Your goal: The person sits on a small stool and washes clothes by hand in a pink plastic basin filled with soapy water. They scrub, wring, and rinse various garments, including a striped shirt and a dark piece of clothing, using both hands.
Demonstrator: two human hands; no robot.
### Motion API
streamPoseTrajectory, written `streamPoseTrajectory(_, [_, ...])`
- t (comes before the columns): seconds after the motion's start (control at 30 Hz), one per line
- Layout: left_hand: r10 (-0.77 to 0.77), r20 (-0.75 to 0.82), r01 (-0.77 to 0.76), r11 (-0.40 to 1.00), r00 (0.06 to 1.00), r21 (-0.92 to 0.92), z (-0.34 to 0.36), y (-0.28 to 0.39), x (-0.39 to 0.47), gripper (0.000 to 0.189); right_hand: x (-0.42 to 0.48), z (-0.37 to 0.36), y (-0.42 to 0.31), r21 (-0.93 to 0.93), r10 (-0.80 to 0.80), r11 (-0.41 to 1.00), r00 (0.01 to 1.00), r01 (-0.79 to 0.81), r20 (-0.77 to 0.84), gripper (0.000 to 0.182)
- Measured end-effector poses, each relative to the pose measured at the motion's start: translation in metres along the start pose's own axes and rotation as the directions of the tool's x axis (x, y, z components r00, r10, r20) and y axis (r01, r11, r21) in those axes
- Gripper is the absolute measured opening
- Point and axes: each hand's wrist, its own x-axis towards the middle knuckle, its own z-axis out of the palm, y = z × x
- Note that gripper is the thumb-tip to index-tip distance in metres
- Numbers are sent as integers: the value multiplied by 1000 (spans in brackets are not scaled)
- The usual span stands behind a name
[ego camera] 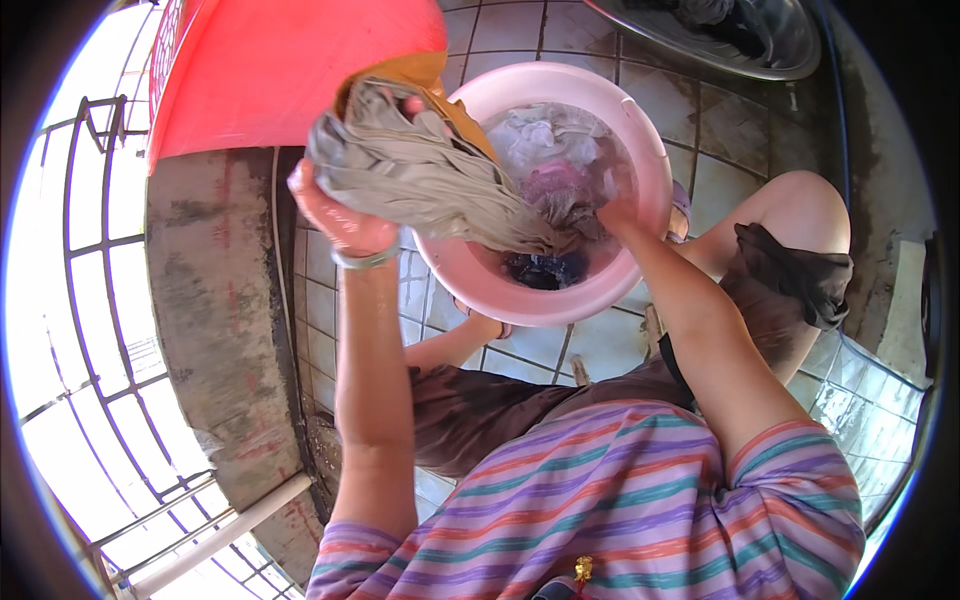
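My left hand, wet and with a pale green bangle at the wrist, grips a bunched grey-beige garment. A mustard-coloured part lies along its upper side. The garment hangs from that hand over the rim of a pink plastic basin, and its lower end reaches the cloudy water. My right hand is down in the basin against grey-brown cloth; its fingers are hidden. White cloth, a pink cloth and dark cloth lie in the water.
A large red plastic tub stands at the upper left above a worn concrete ledge. A metal basin with dark cloth is at the upper right. Window bars line the left side. Tiled floor surrounds the pink basin.
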Motion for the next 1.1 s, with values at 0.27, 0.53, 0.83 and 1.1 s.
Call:
streamPoseTrajectory(0.27, [-580, -663, 846, 509, 472, 157, -141, -258, -86, 41, -53, 1, -29, 546, 144, 826, 989, -138, 33, 62])
streamPoseTrajectory(0.53, [-109, -450, 463, 260, 886, 847, -94, -121, -62, 63, -98, -44, -68, 286, -313, 893, 936, 347, -159, 138])
streamPoseTrajectory(0.83, [-210, -288, 351, 676, 934, 648, 123, 33, -70, 49, -99, -93, -159, 291, -377, 642, 622, 709, -686, 123])
streamPoseTrajectory(1.1, [94, -127, 52, 567, 987, 822, 124, 113, -104, 54, -97, -147, -199, 646, -369, 63, 619, 761, -693, 41])
